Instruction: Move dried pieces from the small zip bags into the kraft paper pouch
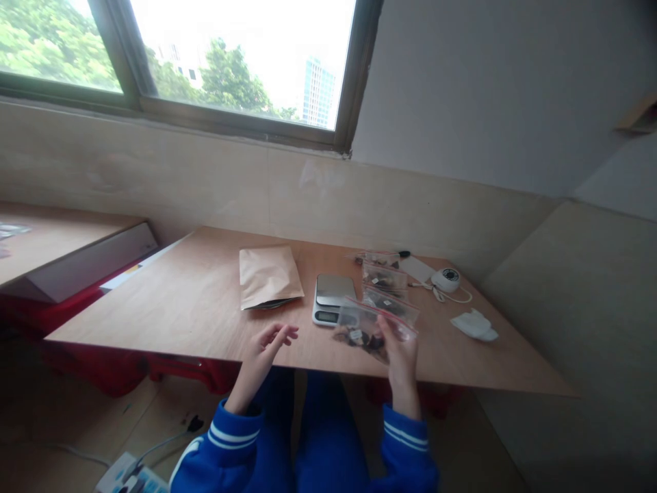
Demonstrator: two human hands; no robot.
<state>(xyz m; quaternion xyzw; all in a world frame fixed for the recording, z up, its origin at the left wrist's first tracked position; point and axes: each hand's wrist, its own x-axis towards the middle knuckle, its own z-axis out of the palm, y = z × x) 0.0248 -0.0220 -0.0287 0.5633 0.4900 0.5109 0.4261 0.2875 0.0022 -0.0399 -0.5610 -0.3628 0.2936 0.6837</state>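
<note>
"Which step is in hand?"

"Handling a clear bag (363, 330), it seems: the right hand (402, 352) pinches its right end, above the worktop (179, 294) by the front of the scale (335, 290). Whether bag and scale touch, I can't tell."

"And the left hand (267, 344)?"

"Holding nothing, fingers loosely curled, near the paper pouch (271, 276)."

"What does the next move call for?"

"A steady pinch, I'd judge; the bag looks limp, and similar bags (384, 277) lie close behind. The left hand could support its loose end."
</note>
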